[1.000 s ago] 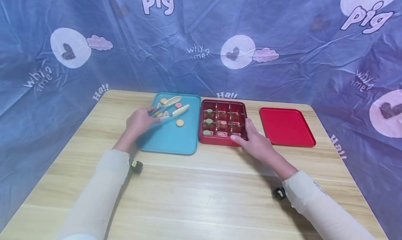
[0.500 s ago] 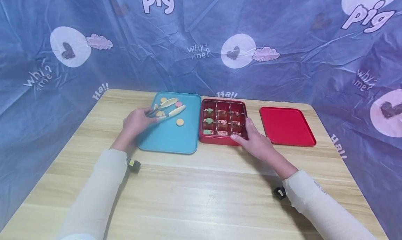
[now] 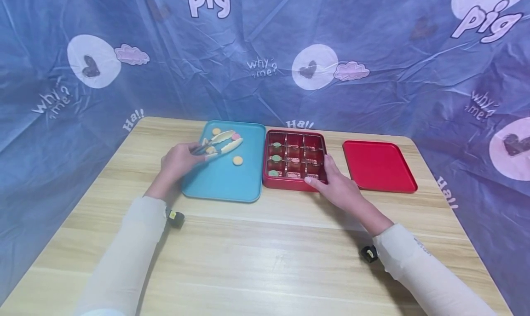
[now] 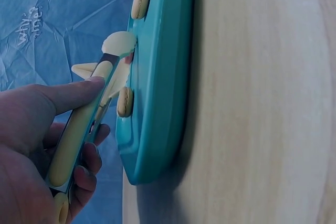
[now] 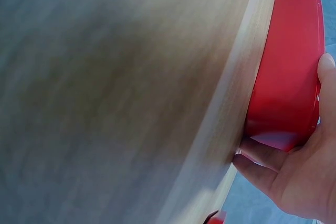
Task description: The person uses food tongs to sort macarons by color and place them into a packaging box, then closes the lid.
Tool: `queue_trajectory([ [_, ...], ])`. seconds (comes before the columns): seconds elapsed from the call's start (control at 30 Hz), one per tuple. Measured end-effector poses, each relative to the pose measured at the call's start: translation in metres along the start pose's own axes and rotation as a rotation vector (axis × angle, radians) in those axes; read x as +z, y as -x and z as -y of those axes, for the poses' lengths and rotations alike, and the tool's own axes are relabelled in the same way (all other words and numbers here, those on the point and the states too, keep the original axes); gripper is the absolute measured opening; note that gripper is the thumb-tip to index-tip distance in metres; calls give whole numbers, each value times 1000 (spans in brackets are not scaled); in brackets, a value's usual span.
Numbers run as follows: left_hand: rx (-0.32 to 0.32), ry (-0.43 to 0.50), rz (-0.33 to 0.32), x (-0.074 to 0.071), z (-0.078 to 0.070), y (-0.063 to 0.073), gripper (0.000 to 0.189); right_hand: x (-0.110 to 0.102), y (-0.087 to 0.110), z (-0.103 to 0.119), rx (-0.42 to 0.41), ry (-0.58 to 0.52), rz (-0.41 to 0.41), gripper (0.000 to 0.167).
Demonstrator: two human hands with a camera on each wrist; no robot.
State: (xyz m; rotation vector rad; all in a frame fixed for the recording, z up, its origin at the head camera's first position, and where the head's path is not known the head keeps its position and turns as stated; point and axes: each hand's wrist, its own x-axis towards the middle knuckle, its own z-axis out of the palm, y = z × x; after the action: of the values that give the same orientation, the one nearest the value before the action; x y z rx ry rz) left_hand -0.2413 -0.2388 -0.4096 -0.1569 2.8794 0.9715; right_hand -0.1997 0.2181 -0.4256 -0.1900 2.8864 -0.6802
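My left hand point(image 3: 180, 162) grips a pair of tongs point(image 3: 231, 146) with cream tips and metal arms, over the blue tray point(image 3: 223, 187). The spread tips lie either side of a pink macaron point(image 3: 236, 136). A yellow macaron point(image 3: 238, 160) sits nearer on the tray; another yellow macaron point(image 3: 216, 131) is at the back. In the left wrist view the thumb presses along the tong handle point(image 4: 71, 140). My right hand point(image 3: 341, 187) holds the near right corner of the red box point(image 3: 285, 183), thumb on its rim and fingers along its side. Green and pink macarons occupy some compartments.
A red lid point(image 3: 378, 166) lies flat to the right of the box. The tray stands right beside the box's left side. A blue printed cloth point(image 3: 265, 95) hangs behind the wooden table point(image 3: 265, 256).
My left hand has drawn slightly back to the left with the tongs, whose tips now stand around the pink macaron. My right hand stays on the box.
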Motion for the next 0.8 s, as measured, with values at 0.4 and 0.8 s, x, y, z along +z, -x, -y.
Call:
queue_trajectory([
  [0.4,-1,-7,4,1,1,1,67,1,0,0,-2,-1,0,110],
  [0.8,-8,5,13,-1,-3,0,68,0,0,0,8,-1,3,111],
])
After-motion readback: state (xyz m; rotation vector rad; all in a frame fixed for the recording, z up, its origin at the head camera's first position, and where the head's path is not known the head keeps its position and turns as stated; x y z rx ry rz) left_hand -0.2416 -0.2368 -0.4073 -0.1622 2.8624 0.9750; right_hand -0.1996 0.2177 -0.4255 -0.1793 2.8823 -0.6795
